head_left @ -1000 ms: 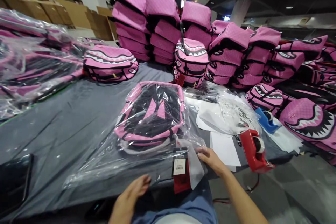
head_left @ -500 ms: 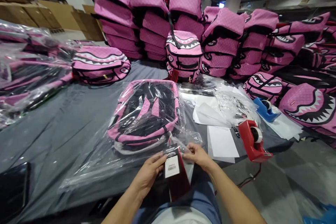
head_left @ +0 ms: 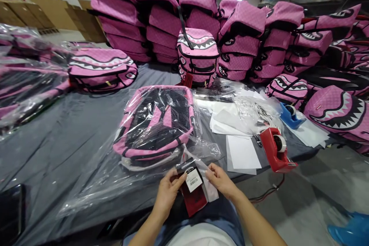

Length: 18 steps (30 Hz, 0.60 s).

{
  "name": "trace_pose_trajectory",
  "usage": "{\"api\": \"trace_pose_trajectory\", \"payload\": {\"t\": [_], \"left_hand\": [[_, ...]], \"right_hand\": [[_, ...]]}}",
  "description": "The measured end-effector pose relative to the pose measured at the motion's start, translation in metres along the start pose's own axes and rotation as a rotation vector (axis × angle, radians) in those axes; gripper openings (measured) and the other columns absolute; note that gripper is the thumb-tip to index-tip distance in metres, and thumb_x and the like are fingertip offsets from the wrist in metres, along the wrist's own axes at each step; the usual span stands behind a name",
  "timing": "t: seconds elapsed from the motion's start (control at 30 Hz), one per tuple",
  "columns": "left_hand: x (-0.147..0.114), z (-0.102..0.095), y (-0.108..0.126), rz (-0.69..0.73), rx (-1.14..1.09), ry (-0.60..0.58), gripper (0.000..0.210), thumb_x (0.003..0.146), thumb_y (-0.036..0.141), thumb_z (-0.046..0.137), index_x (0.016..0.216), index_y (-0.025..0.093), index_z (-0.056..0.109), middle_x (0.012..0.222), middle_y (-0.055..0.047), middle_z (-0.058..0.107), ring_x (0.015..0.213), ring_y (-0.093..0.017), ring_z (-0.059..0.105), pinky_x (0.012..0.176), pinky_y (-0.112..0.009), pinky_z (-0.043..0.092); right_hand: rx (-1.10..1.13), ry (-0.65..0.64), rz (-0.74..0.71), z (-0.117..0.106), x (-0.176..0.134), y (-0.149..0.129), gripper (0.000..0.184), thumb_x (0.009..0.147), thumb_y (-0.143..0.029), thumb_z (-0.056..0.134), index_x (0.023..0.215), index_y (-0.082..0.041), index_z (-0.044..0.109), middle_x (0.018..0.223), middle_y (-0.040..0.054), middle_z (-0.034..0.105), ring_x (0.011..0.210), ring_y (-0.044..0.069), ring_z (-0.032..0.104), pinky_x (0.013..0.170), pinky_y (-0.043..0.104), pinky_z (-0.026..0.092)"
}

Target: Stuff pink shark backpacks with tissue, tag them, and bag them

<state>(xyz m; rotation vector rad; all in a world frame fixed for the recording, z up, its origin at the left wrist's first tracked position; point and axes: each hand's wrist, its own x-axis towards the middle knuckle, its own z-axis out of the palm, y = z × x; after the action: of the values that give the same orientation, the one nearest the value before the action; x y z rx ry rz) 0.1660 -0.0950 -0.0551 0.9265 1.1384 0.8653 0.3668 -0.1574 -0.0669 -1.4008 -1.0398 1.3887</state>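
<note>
Since a second ago, the left hand [head_left: 167, 190] has moved in to the hang tag [head_left: 192, 183]. From the left, the pink backpack [head_left: 155, 138] lies on the worktop [head_left: 86, 127], already inside clear plastic [head_left: 95, 190]; left fingers pinch the tag, seemingly unfinished; the right hand [head_left: 221, 181], fingers nearly closed, appears to hold translucent film [head_left: 212, 193].

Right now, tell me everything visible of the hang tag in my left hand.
The tag looks like flat card, black above and dark red below. Toward its top is a white barcode sticker, its print too small to read. It slants near the table's front edge, before the plastic-wrapped backpack. Your left hand pinches its left side.
</note>
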Motion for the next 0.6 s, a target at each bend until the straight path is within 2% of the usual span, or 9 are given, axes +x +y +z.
{"api": "trace_pose_trajectory", "payload": {"t": [0.1,0.17,0.23,0.27,0.37,0.43,0.5,0.6], "left_hand": [[0.001,0.004,-0.005,0.022,0.070,-0.003,0.064,0.046,0.069,0.086,0.065,0.021,0.049,0.052,0.008,0.050,0.046,-0.009,0.049,0.044,-0.020,0.039],[0.001,0.005,-0.008,-0.043,0.125,-0.130,0.063,0.050,0.072,0.083,0.070,0.021,0.052,0.048,0.010,0.047,0.038,-0.008,0.044,0.036,-0.020,0.033],[0.001,0.004,-0.010,-0.187,0.102,-0.302,0.064,0.054,0.074,0.081,0.079,0.020,0.056,0.049,0.009,0.049,0.035,-0.009,0.045,0.034,-0.020,0.033],[0.000,0.004,-0.010,-0.251,0.063,-0.351,0.065,0.054,0.073,0.082,0.081,0.020,0.056,0.050,0.009,0.051,0.036,-0.009,0.046,0.035,-0.020,0.034],[-0.002,0.001,-0.009,-0.305,-0.023,-0.354,0.065,0.052,0.066,0.087,0.084,0.020,0.056,0.051,0.010,0.051,0.036,-0.006,0.042,0.036,-0.017,0.031],[-0.002,0.001,-0.006,-0.287,0.033,-0.331,0.065,0.050,0.066,0.088,0.083,0.019,0.058,0.049,0.009,0.051,0.035,-0.005,0.038,0.036,-0.016,0.024],[-0.002,0.002,-0.003,-0.260,0.121,-0.294,0.064,0.048,0.069,0.086,0.071,0.018,0.056,0.045,0.008,0.047,0.035,-0.003,0.032,0.037,-0.017,0.017],[-0.003,0.005,0.001,-0.286,0.151,-0.271,0.067,0.044,0.074,0.085,0.062,0.019,0.050,0.040,0.011,0.034,0.036,-0.002,0.021,0.040,-0.019,0.010]], "right_hand": [[-0.211,0.004,-0.063,0.007,-0.002,-0.003,0.046,0.086,-0.066,0.059,0.085,-0.021,0.049,0.076,-0.0036,0.049,0.070,0.013,0.045,0.064,0.024,0.036],[-0.428,0.052,-0.086,0.010,-0.003,-0.005,0.034,0.082,-0.048,0.070,0.084,-0.021,0.050,0.077,-0.0031,0.051,0.074,0.015,0.047,0.068,0.025,0.036],[-0.607,0.099,-0.100,0.010,-0.005,-0.006,0.028,0.076,-0.033,0.075,0.081,-0.021,0.050,0.076,-0.0031,0.051,0.074,0.015,0.047,0.068,0.025,0.034],[-0.656,0.113,-0.115,0.010,-0.006,-0.005,0.026,0.077,-0.029,0.074,0.078,-0.021,0.050,0.076,-0.0027,0.050,0.074,0.015,0.047,0.068,0.025,0.033],[-0.632,0.115,-0.178,0.008,-0.008,-0.004,0.020,0.084,-0.028,0.066,0.073,-0.020,0.051,0.075,-0.0016,0.050,0.076,0.016,0.049,0.069,0.026,0.034],[-0.536,0.131,-0.178,0.006,-0.009,-0.003,0.015,0.089,-0.030,0.059,0.078,-0.021,0.054,0.074,-0.0018,0.052,0.072,0.016,0.050,0.067,0.026,0.036],[-0.450,0.172,-0.144,0.005,-0.008,-0.002,0.012,0.091,-0.032,0.055,0.088,-0.020,0.057,0.077,-0.0011,0.057,0.069,0.015,0.052,0.065,0.026,0.039],[-0.446,0.260,-0.126,0.005,-0.005,-0.003,0.023,0.082,-0.036,0.070,0.097,-0.021,0.062,0.091,0.0023,0.065,0.082,0.019,0.060,0.074,0.028,0.045]]}}
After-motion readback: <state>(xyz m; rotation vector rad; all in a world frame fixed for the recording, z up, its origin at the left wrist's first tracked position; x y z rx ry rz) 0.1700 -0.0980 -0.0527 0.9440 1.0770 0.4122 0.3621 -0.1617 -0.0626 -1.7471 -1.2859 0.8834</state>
